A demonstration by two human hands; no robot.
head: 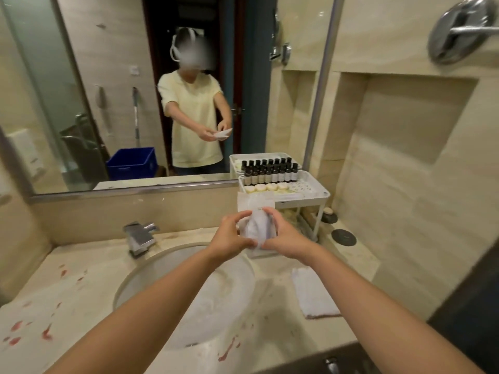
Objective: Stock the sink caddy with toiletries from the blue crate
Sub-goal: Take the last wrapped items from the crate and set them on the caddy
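Centrally, the fingers (237, 216) of the left hand (229, 238) and the fingers (273, 212) of the right hand (285, 237) curl toward one another. They pinch a single translucent white packet (258, 228) between them, thumbs low and fingertips at its top edge. A flat white rectangle shows directly behind the packet; whether it is part of the same item cannot be told. Both forearms reach forward over the sink (129, 279), holding the packet in the air just in front of the white two-tier caddy (314, 186).

The caddy stands at the back right of the counter (54, 306), against the mirror (108, 76). Its upper tray carries one row of dark bottles (267, 175), about eight, though their reflection close behind makes the count uncertain. Four round pale soaps (266, 187) lie in a line before the bottles. The contents of the lower tier are too dim to identify.

One blue crate (132, 163) appears only as a reflection, on the floor beside the person. On the counter there are also one faucet (140, 236), one folded white towel (313, 295) and one dark disc (343, 237). Several red stains (46, 333) mark the counter to the left.
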